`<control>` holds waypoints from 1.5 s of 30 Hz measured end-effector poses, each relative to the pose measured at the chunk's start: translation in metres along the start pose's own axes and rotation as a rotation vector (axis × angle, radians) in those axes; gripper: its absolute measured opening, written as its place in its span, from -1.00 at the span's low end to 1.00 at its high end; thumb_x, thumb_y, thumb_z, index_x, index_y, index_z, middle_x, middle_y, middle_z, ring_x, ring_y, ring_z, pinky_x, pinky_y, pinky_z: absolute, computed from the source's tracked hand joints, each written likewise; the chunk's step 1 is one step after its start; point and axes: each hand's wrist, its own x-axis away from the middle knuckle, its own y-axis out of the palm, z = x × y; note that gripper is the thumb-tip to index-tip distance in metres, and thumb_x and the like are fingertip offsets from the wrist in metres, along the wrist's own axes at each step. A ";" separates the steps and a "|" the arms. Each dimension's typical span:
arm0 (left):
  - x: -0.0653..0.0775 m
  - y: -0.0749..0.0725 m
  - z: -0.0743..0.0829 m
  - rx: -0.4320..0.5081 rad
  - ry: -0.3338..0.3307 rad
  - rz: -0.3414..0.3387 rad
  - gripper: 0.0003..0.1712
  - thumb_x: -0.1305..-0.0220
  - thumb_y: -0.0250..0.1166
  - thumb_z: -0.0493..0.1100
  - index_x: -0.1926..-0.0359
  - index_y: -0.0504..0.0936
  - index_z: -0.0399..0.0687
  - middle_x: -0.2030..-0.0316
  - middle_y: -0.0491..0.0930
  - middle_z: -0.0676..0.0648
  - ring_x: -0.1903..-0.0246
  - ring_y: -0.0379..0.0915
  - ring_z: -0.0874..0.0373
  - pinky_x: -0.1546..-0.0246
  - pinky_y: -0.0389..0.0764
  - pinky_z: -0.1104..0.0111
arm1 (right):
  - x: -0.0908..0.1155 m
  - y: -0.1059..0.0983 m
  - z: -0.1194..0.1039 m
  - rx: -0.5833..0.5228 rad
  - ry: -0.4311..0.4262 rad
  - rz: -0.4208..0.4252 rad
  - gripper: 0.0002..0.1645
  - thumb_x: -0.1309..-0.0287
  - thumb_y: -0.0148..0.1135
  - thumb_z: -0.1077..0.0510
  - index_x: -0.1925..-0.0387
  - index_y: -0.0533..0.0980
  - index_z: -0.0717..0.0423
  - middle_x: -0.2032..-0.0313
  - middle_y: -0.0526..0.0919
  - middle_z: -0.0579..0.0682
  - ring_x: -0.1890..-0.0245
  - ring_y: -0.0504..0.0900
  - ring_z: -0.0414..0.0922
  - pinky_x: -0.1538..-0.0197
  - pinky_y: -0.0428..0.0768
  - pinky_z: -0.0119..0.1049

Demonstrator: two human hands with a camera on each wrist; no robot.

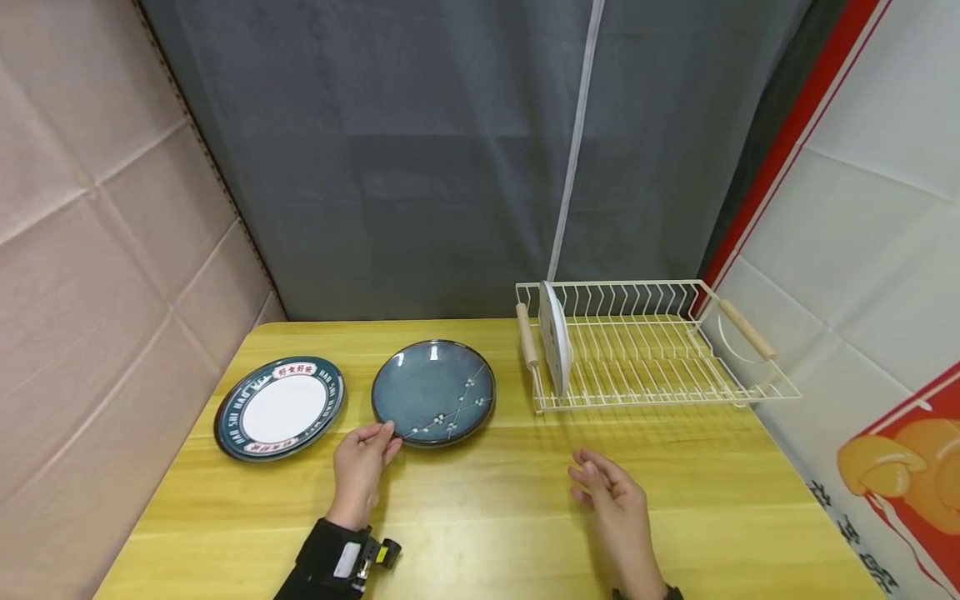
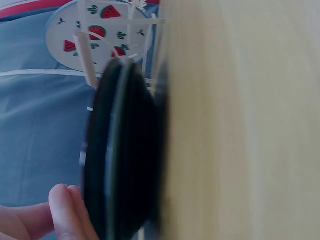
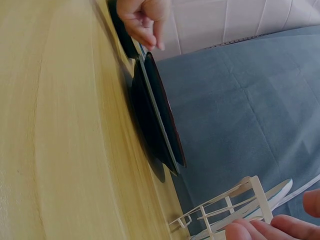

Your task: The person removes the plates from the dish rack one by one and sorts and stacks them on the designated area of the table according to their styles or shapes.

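Observation:
A glazed blue plate with a white blossom branch lies at the middle of the table. The right wrist view shows it atop another dark plate, rims parallel. At the blue plate's near-left rim, my left hand pinches the edge with thumb and fingertips. My right hand hovers before the dish rack, fingers loosely bent and holding nothing. In the rack's leftmost part a white plate stands upright; the left wrist view shows watermelon designs on that plate.
A white-centred plate with a lettered dark green rim lies at the table's left. Wooden handles stick up at both ends of the rack. A grey curtain closes off the back, and pale panels flank the table.

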 end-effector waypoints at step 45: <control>0.073 0.003 0.007 -0.342 0.204 -0.275 -0.56 -0.22 0.45 -0.25 -0.06 0.57 -0.36 0.00 0.63 -0.31 0.14 0.65 0.05 0.16 0.66 0.42 | -0.041 -0.004 -0.044 0.036 -0.137 0.093 -0.59 -0.49 0.07 0.11 -0.15 0.53 0.33 -0.10 0.63 0.22 0.05 0.69 -0.29 0.04 0.67 -0.41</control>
